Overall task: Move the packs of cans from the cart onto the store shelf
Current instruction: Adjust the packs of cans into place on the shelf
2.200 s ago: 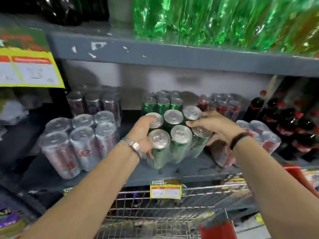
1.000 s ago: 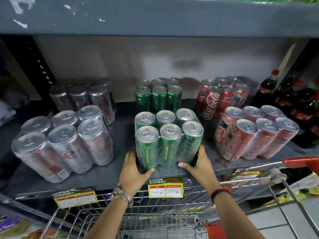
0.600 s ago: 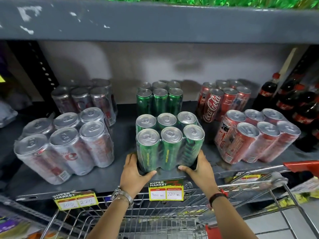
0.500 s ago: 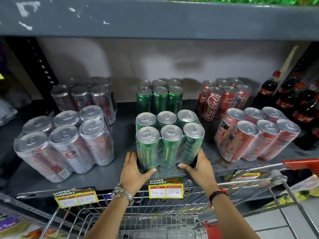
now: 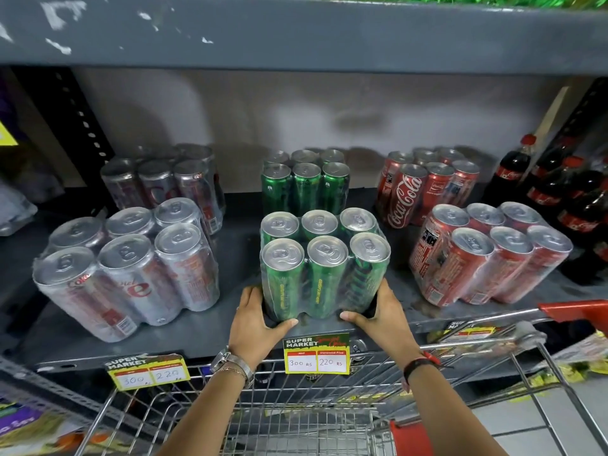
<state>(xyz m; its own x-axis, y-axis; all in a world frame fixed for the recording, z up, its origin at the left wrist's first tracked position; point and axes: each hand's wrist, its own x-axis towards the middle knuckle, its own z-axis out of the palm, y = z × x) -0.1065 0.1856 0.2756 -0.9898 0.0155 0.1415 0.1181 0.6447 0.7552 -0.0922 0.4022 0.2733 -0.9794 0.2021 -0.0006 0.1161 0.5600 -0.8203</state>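
Overhead, an upper shelf (image 5: 296, 34) runs across the far top, its grey paint chipped. Below it the shelf (image 5: 230, 327) carries the packs. A wire cart (image 5: 296, 419) stands against its near edge, red handle to the right. On the left sit two silver packs (image 5: 131, 268), one nearer, one farther. On the right two red packs (image 5: 487, 255) lie the same way, with dark bottles (image 5: 566, 199) beyond them at the far right. At centre the green pack (image 5: 324, 261) stands upright at the shelf's near edge, just in front of a far green pack (image 5: 306, 182). The left hand (image 5: 256, 320) grasps its lower left corner, and the right hand (image 5: 381, 319) grasps its lower right corner, thumbs across the near face. A price tag (image 5: 316, 353) reading 300 and 220 hangs just below the pack, between the wrists. The left wrist wears a watch (image 5: 230, 363).
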